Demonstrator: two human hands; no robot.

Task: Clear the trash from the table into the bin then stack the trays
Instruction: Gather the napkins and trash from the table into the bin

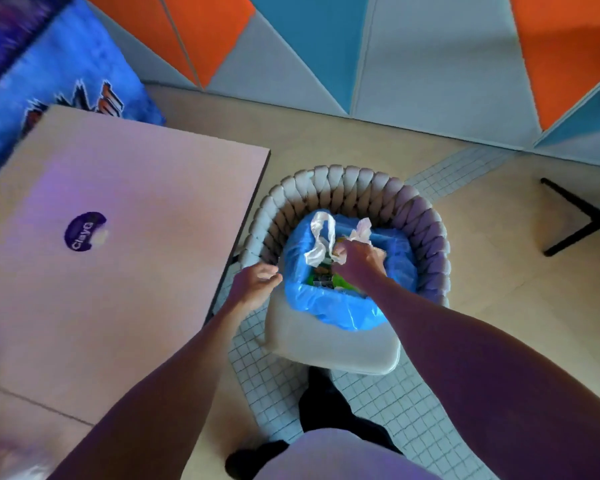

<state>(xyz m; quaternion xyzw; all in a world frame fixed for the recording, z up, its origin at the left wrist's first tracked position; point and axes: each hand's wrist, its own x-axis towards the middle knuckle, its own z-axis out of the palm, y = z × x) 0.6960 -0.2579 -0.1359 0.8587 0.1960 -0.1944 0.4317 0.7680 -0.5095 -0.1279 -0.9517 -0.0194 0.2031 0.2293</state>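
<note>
A bin lined with a blue bag (329,303) stands on the seat of a grey chair (326,344) with a braided back. My right hand (359,259) is over the bin's mouth and grips a crumpled white plastic bag (321,237) whose handles stick up. Green and other wrappers (321,278) lie inside the bin below it. My left hand (257,284) hovers beside the bin's left rim with loosely curled fingers and holds nothing. The pale table (125,258) lies to the left. No trays are in view.
A round purple sticker (84,231) marks the table top. A blue printed panel (49,81) stands behind the table. Black table legs (582,216) cross the floor at right. A wall of orange, blue and grey panels (395,57) runs along the back.
</note>
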